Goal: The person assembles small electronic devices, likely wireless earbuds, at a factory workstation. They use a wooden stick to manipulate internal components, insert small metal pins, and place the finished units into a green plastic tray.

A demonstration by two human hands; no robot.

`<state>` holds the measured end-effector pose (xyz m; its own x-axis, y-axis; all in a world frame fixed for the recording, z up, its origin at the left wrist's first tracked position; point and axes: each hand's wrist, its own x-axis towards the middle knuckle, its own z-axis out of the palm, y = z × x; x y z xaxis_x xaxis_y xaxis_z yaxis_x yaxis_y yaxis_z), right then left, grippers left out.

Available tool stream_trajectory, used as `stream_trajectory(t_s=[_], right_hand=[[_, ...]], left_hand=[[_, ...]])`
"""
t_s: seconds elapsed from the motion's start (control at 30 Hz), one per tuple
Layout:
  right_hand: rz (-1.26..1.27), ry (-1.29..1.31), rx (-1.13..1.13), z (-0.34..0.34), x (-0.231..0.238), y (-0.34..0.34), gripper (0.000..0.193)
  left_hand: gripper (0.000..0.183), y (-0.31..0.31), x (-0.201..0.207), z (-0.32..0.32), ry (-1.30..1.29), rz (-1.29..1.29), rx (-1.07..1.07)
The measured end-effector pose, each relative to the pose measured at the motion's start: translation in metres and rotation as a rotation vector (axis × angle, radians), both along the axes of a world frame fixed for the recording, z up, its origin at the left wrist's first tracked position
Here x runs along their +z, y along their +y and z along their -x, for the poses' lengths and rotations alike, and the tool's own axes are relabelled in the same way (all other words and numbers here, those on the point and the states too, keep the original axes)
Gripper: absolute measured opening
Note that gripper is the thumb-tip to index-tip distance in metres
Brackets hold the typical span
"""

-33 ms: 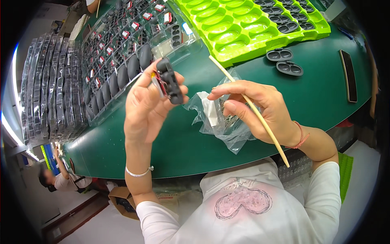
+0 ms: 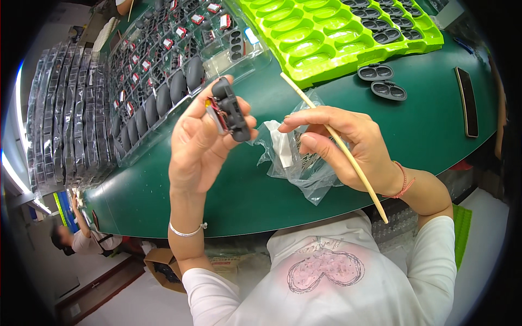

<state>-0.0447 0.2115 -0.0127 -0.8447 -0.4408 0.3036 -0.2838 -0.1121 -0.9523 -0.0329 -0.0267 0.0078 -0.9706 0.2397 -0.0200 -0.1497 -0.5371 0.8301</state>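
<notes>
My left hand (image 2: 190, 149) is closed round a black plastic earbud case insert (image 2: 235, 113), held raised above the table. A small battery-like block and red wires show on its side towards my palm. In my right hand (image 2: 359, 138) a thin wooden stick (image 2: 354, 163) lies slantwise, its upper end pointing to the far left. The thumb and forefinger of that hand curve towards each other with a gap between the tips. Below them rests a clear plastic bag (image 2: 312, 187) holding small metallic pieces and something white.
A clear tray (image 2: 217, 68) of black case parts lies far left, beside a stack of similar trays (image 2: 70, 119). At the back stands a bright green moulded tray (image 2: 304, 79). Two black open cases (image 2: 389, 91) and a phone (image 2: 466, 103) lie right. Another person (image 2: 87, 239) sits far left.
My left hand has shifted slightly to the right with the case insert, which is turned a little. My right hand and the stick have barely moved.
</notes>
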Motion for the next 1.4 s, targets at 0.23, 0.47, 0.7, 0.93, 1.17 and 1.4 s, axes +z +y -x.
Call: stream_trajectory(t_s=[0.23,0.47,0.7,0.93,1.17,1.4], right_hand=[[-0.051,-0.009,0.039,0.001,-0.004,-0.001,0.023],[-0.063,-0.025,0.051,0.001,-0.003,-0.001,0.024],[-0.039,-0.02,0.041,0.0,-0.007,-0.004,0.024],[-0.036,0.051,0.032,0.0,-0.01,-0.005,0.026],[-0.181,0.219,-0.049,0.01,0.0,0.008,0.015],[-0.666,0.719,-0.566,0.037,0.004,0.085,0.019]], left_hand=[[0.065,0.007,-0.016,-0.011,-0.038,0.038,-0.013],[0.061,0.011,-0.014,-0.016,-0.11,-0.053,-0.003],[0.061,0.019,-0.01,-0.021,-0.086,0.082,0.064],[0.065,0.024,-0.006,-0.023,-0.093,0.123,0.084],[0.064,0.023,-0.008,-0.025,-0.111,0.186,0.136],[0.056,0.02,-0.011,-0.027,-0.084,0.189,0.118]])
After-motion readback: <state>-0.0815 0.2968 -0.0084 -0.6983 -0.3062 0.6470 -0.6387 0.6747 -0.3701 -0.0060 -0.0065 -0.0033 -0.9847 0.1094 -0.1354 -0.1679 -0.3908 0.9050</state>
